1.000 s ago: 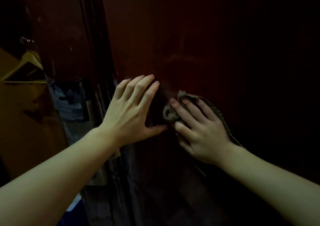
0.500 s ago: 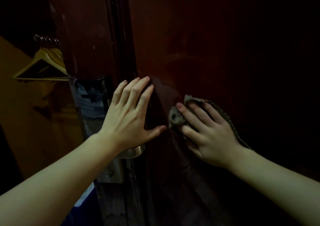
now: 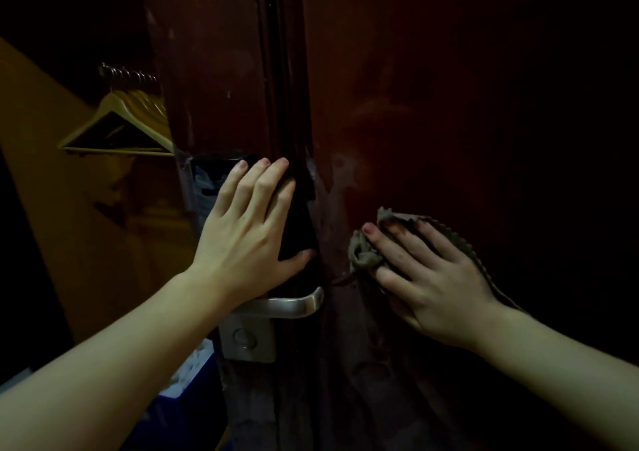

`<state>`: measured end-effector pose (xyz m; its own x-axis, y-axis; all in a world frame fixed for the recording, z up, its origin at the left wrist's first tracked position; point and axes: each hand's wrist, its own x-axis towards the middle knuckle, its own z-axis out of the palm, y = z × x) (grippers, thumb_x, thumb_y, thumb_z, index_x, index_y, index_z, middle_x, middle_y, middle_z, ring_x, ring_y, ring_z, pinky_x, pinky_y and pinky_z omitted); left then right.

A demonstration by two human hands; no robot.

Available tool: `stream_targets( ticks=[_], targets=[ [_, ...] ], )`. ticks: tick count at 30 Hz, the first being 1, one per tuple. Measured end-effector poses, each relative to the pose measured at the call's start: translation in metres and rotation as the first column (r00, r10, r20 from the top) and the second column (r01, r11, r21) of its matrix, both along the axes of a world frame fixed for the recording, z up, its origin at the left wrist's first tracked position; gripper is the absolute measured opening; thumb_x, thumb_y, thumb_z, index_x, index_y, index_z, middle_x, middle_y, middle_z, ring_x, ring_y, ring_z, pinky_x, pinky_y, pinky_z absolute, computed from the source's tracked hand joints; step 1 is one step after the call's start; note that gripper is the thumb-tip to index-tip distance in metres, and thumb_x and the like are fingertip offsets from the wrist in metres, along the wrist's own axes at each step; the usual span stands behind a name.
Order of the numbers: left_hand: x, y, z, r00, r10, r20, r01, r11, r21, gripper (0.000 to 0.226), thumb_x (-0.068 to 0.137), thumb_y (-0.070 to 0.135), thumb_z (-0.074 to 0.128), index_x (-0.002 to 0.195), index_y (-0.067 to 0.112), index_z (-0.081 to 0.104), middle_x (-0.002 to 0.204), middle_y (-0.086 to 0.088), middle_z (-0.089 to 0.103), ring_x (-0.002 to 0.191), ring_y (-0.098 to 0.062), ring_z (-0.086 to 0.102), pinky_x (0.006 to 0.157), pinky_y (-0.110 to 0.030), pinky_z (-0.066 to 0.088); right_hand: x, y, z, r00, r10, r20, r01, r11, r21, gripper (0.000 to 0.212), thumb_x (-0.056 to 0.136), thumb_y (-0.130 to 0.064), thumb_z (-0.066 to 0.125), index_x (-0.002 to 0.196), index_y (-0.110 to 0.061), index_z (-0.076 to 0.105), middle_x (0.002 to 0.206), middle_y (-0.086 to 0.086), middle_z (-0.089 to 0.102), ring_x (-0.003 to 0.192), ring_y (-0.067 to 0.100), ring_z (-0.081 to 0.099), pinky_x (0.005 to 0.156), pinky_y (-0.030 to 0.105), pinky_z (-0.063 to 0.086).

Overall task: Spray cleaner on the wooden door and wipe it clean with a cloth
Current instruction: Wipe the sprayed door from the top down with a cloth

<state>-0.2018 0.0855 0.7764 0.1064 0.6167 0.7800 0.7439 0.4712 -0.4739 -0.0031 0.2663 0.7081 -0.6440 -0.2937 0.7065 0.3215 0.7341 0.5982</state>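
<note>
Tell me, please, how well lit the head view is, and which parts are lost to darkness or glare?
Head view: dim overall; the left hand and right hand are the brightest parts, the right pressing the cloth on the wooden door, whose right side fades to black; the metal handle catches a soft sheen; wide-angle bending shows at the edges.

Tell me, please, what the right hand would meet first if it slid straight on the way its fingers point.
The right hand, pressing the cloth on the door, points up and left. It would probably meet the door's dark edge first, near the left hand; depth is unclear.
</note>
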Motion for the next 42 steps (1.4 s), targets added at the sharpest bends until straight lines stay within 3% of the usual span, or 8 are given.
stream_targets(
  ticks=[7,13,16,22,25,31,38,42],
  targets=[
    [-0.008,-0.009,0.001,0.997,-0.023,-0.068,0.021,0.999,-0.029,0.089,0.080,0.065,0.055,0.139,0.000,0.042,0.146,-0.022,0.037,0.136,-0.035,0.032,0.118,-0.047,0.017,-0.061,-0.030,0.080,0.992,0.014,-0.129,-0.015,1.000,-0.007,0.034,0.096,-0.033,0.043,0.120,-0.016,0.061,0.156,0.014,0.031,0.144,0.032,0.030,0.118,0.049,0.022],
    [-0.011,-0.011,0.000,0.998,-0.030,-0.055,0.028,0.998,-0.050,0.085,0.078,0.063,0.050,0.131,-0.003,0.049,0.143,-0.021,0.042,0.135,-0.034,0.035,0.119,-0.046,0.017,-0.026,-0.015,0.014,0.998,0.004,0.063,-0.006,0.999,0.039,0.028,0.088,-0.032,0.055,0.109,-0.016,0.065,0.154,0.013,0.034,0.139,0.032,0.037,0.118,0.047,0.022],
    [-0.010,-0.010,-0.001,0.998,-0.029,-0.049,0.027,0.999,-0.040,0.081,0.078,0.064,0.050,0.123,-0.004,0.054,0.141,-0.021,0.044,0.134,-0.034,0.036,0.118,-0.046,0.017,-0.023,-0.013,0.020,0.994,0.027,0.107,-0.035,0.997,0.066,0.030,0.086,-0.031,0.055,0.110,-0.017,0.066,0.153,0.012,0.035,0.139,0.030,0.037,0.118,0.045,0.022],
    [-0.010,-0.010,-0.004,0.995,-0.061,-0.079,0.062,0.998,0.011,0.070,0.086,0.059,0.056,0.114,-0.005,0.057,0.130,-0.024,0.050,0.131,-0.036,0.041,0.117,-0.049,0.021,-0.077,-0.038,0.104,0.995,0.072,-0.067,-0.069,0.996,0.054,0.031,0.093,-0.025,0.045,0.114,-0.010,0.064,0.149,0.016,0.043,0.139,0.034,0.039,0.117,0.050,0.026],
    [-0.012,-0.010,-0.005,0.995,-0.075,-0.072,0.077,0.997,0.023,0.068,0.084,0.058,0.058,0.113,-0.003,0.058,0.125,-0.022,0.052,0.130,-0.035,0.042,0.117,-0.047,0.020,-0.074,-0.035,0.087,0.996,0.077,-0.048,-0.073,0.995,0.074,0.028,0.095,-0.023,0.045,0.110,-0.010,0.064,0.149,0.017,0.043,0.138,0.034,0.040,0.117,0.048,0.025],
    [-0.012,-0.009,-0.005,0.995,-0.080,-0.061,0.081,0.997,0.013,0.074,0.073,0.066,0.063,0.108,0.000,0.060,0.115,-0.017,0.056,0.127,-0.033,0.047,0.118,-0.046,0.018,-0.051,-0.020,0.029,0.977,0.101,0.189,-0.136,0.974,0.183,0.021,0.091,-0.020,0.055,0.105,-0.012,0.068,0.142,0.018,0.050,0.133,0.036,0.046,0.115,0.046,0.030],
    [-0.009,-0.010,-0.005,0.996,-0.083,-0.041,0.084,0.996,0.014,0.079,0.080,0.070,0.053,0.116,0.000,0.058,0.123,-0.019,0.056,0.130,-0.033,0.043,0.118,-0.047,0.018,-0.072,-0.033,0.083,0.998,0.027,-0.051,-0.020,0.992,0.122,0.032,0.093,-0.026,0.046,0.111,-0.009,0.067,0.147,0.018,0.044,0.138,0.037,0.039,0.117,0.050,0.025],
    [-0.013,-0.009,-0.005,0.992,-0.114,-0.052,0.115,0.993,0.005,0.076,0.075,0.070,0.058,0.109,0.001,0.060,0.115,-0.017,0.057,0.128,-0.033,0.044,0.118,-0.047,0.018,-0.056,-0.023,0.034,0.981,0.088,0.171,-0.118,0.978,0.172,0.026,0.091,-0.025,0.051,0.106,-0.014,0.069,0.147,0.014,0.046,0.137,0.035,0.042,0.116,0.049,0.027]
  ],
)
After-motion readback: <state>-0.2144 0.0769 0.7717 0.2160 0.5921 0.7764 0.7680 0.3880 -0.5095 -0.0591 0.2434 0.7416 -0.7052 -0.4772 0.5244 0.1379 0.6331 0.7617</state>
